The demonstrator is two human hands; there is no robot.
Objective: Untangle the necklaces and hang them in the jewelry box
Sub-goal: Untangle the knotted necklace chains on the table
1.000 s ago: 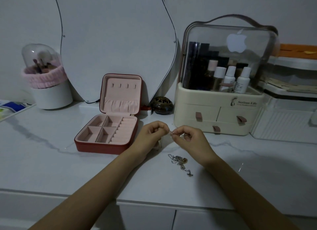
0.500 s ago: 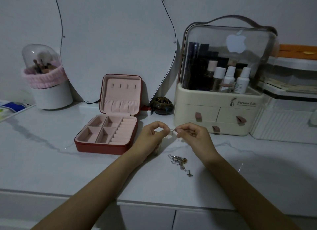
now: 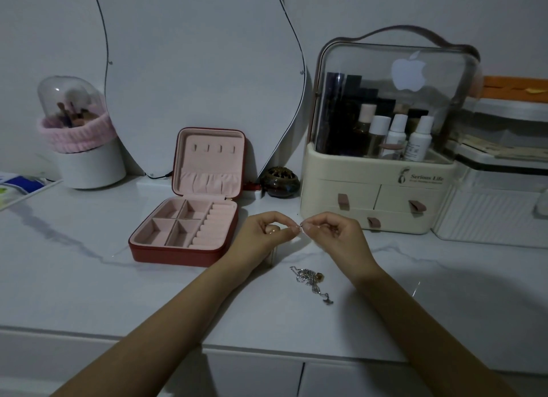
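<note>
Both hands have drawn closer, left hand (image 3: 261, 236) and right hand (image 3: 341, 236) pinching a necklace (image 3: 300, 226) above the counter (image 3: 89, 278).

We see a red jewelry box (image 3: 178, 252) lined pink, silver necklaces (image 3: 310, 279) on a grey-veined white marble countertop (image 3: 74, 272), and a cream organizer (image 3: 355, 189) with dusty-pink pulls.

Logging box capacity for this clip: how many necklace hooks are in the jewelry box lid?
4, in one row across the upper lid of the open jewelry box: far left, left of centre, right of centre, far right. All bare; none looks hidden.
</note>
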